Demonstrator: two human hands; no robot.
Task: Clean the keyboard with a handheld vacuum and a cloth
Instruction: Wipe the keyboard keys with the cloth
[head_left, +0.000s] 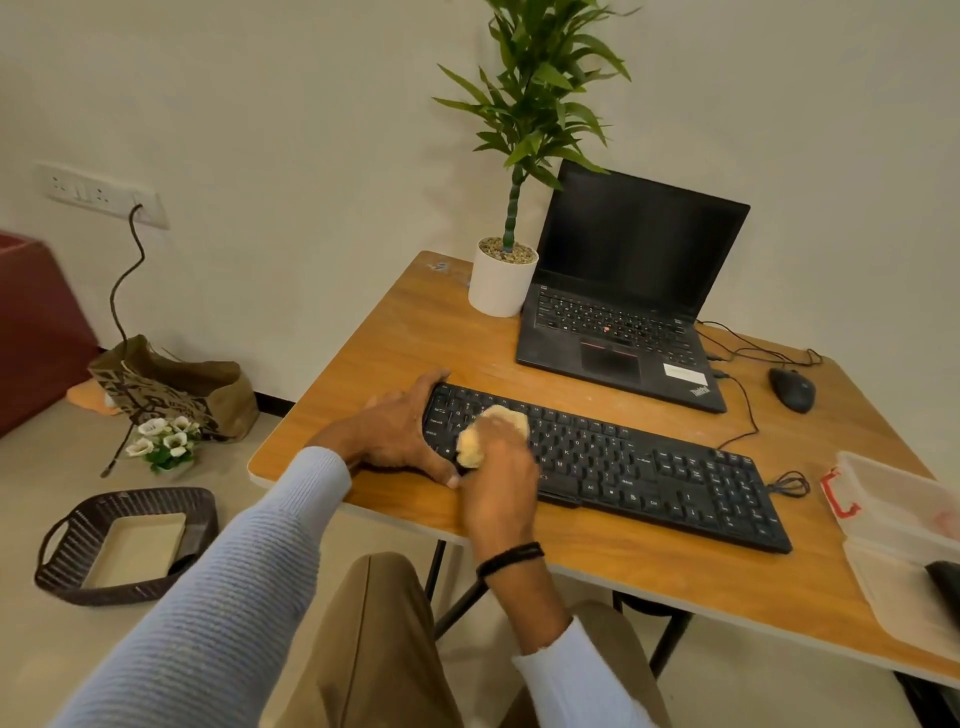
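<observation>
A black keyboard (649, 470) lies slantwise on the wooden table (415, 332). My left hand (400, 426) grips the keyboard's left end, fingers over the far corner and thumb at the near edge. My right hand (501, 480) holds a bunched yellow cloth (485, 431) and presses it on the keys at the left part of the keyboard. No handheld vacuum is plainly visible; a dark object (945, 587) lies in the plastic box at the right edge, cut off by the frame.
An open black laptop (623, 312), a potted plant (501, 280) and a wired mouse (792, 389) stand behind the keyboard. A clear plastic box (883, 514) sits at the table's right. On the floor left are a basket (124, 545), a paper bag (171, 389) and flowers (166, 441).
</observation>
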